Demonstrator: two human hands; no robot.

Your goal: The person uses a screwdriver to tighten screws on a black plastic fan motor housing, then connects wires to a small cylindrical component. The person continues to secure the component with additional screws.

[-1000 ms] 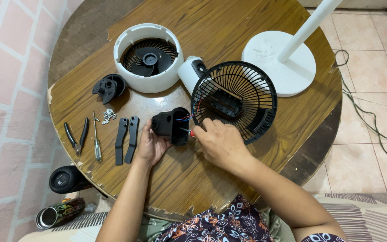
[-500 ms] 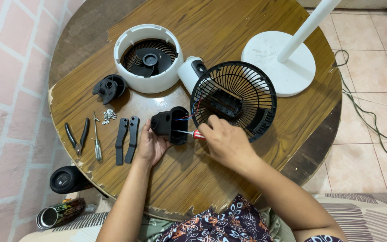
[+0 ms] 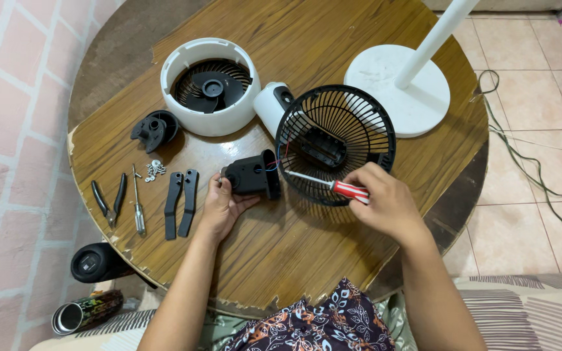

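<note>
My left hand [image 3: 221, 207] cups a black motor housing [image 3: 250, 175] from below on the round wooden table [image 3: 307, 260]. Coloured wires run from the housing towards a black wire fan grille [image 3: 335, 144] lying just to its right. My right hand [image 3: 385, 203] grips a screwdriver with a red and white handle [image 3: 350, 190]; its shaft points left towards the housing, across the lower part of the grille.
A white round fan shroud [image 3: 208, 84] holds a black blade. A white fan base and pole [image 3: 411, 81] stand at the right. A black hub part [image 3: 152, 129], small screws [image 3: 155, 169], pliers [image 3: 108, 201], a second screwdriver [image 3: 138, 208] and two black brackets [image 3: 182, 201] lie left. Cables [image 3: 528, 162] trail on the floor.
My right hand has drawn back to the right from the housing and now shows the red-handled screwdriver clearly. The left hand stays on the housing.
</note>
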